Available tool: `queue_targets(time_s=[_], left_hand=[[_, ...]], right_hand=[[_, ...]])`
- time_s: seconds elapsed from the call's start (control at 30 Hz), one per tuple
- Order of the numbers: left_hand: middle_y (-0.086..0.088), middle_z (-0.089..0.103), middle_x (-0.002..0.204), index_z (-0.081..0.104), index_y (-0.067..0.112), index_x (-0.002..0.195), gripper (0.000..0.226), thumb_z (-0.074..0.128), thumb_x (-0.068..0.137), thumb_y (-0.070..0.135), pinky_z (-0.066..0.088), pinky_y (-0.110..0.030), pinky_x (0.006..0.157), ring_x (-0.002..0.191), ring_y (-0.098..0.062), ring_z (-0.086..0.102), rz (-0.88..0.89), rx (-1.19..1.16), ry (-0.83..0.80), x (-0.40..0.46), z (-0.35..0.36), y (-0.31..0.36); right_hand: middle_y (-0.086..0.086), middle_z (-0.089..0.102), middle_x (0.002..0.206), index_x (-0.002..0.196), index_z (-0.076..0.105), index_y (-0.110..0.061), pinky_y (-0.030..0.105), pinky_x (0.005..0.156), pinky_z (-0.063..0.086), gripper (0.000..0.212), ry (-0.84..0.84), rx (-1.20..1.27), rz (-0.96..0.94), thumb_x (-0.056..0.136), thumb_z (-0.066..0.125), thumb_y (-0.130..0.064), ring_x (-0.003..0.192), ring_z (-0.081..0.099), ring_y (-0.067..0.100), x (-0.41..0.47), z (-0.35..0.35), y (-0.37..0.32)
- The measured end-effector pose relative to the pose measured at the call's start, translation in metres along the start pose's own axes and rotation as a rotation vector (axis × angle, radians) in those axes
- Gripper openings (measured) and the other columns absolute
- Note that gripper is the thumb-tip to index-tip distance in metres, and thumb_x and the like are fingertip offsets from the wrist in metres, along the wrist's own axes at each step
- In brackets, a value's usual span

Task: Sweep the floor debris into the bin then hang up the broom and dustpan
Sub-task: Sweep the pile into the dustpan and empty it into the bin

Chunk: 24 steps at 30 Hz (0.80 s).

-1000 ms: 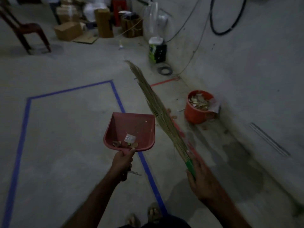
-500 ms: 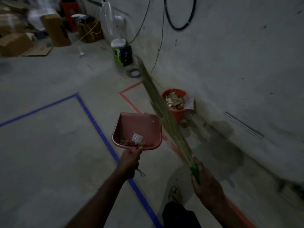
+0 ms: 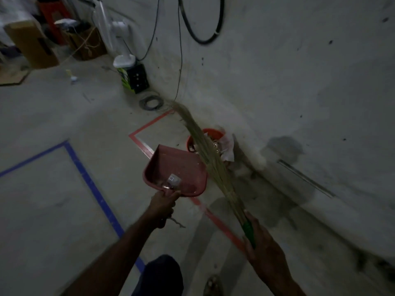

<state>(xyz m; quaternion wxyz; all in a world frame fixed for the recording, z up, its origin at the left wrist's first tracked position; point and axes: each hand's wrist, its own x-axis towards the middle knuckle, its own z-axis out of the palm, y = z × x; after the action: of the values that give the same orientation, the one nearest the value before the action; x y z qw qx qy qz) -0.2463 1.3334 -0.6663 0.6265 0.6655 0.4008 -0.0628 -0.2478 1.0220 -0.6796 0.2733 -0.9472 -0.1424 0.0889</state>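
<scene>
Dim grey concrete makes up both the floor (image 3: 53,199) and the stained wall (image 3: 299,82) on the right, with black cables (image 3: 201,37) looping down the wall. Blue tape (image 3: 89,182) and red tape (image 3: 147,127) mark lines across the floor, and cardboard boxes (image 3: 32,43) sit in the far left corner.

A grass broom (image 3: 209,159) crosses the middle of the view, its long axis running from the lower right up to the upper left; the feathery tip points away toward the base of the wall, and the green handle (image 3: 249,231) points back toward the person. Its bristles pass in front of the orange bin (image 3: 205,139), which stands on the floor against the wall and already holds scraps.

Just left of the broom, the red dustpan (image 3: 175,174) is held in the air with its open mouth pointing up and away toward the bin. Small debris (image 3: 173,180) lies at its rear, near the handle.

Reaching forward on an extended forearm, the left hand (image 3: 162,208) has its fingers wrapped tight around the dustpan's handle. The right hand (image 3: 263,253), lower right and seen from the back, is clenched round the green handle.
</scene>
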Motion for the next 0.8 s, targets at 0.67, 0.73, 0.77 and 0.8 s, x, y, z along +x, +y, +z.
queue_targets(time_s=[0.67,0.73,0.77,0.8], left_hand=[[-0.020,0.068,0.110,0.067,0.004,0.116,0.025,0.055,0.100,0.019,0.044,-0.020,0.052,0.074,-0.022,0.057,0.022,0.512,-0.263,0.418,0.087,0.149],[-0.018,0.068,0.116,0.065,0.001,0.121,0.028,0.054,0.100,0.015,0.049,-0.022,0.050,0.079,-0.026,0.064,0.035,0.600,-0.265,0.449,0.103,0.150],[-0.019,0.069,0.113,0.067,-0.001,0.114,0.025,0.053,0.099,0.014,0.052,-0.027,0.055,0.083,-0.030,0.067,0.050,0.659,-0.271,0.464,0.113,0.147],[-0.021,0.070,0.108,0.067,-0.001,0.101,0.020,0.053,0.099,0.013,0.052,-0.034,0.059,0.084,-0.032,0.067,0.070,0.716,-0.271,0.478,0.122,0.143]], right_hand=[[0.006,0.057,0.091,0.151,0.028,-0.041,0.038,0.051,0.054,0.082,-0.058,-0.164,0.326,0.080,0.067,-0.025,0.066,0.063,0.029,0.302,0.117,-0.018],[0.006,0.053,0.099,0.151,0.018,-0.048,0.041,0.056,0.053,0.077,-0.094,-0.148,0.341,0.088,0.058,-0.029,0.075,0.063,0.030,0.336,0.123,-0.012],[0.005,0.051,0.103,0.151,0.011,-0.050,0.040,0.060,0.052,0.078,-0.115,-0.151,0.355,0.091,0.057,-0.031,0.081,0.063,0.029,0.349,0.129,-0.005],[0.004,0.049,0.104,0.152,0.007,-0.048,0.038,0.062,0.049,0.079,-0.118,-0.168,0.370,0.093,0.057,-0.030,0.085,0.062,0.029,0.362,0.134,0.005]])
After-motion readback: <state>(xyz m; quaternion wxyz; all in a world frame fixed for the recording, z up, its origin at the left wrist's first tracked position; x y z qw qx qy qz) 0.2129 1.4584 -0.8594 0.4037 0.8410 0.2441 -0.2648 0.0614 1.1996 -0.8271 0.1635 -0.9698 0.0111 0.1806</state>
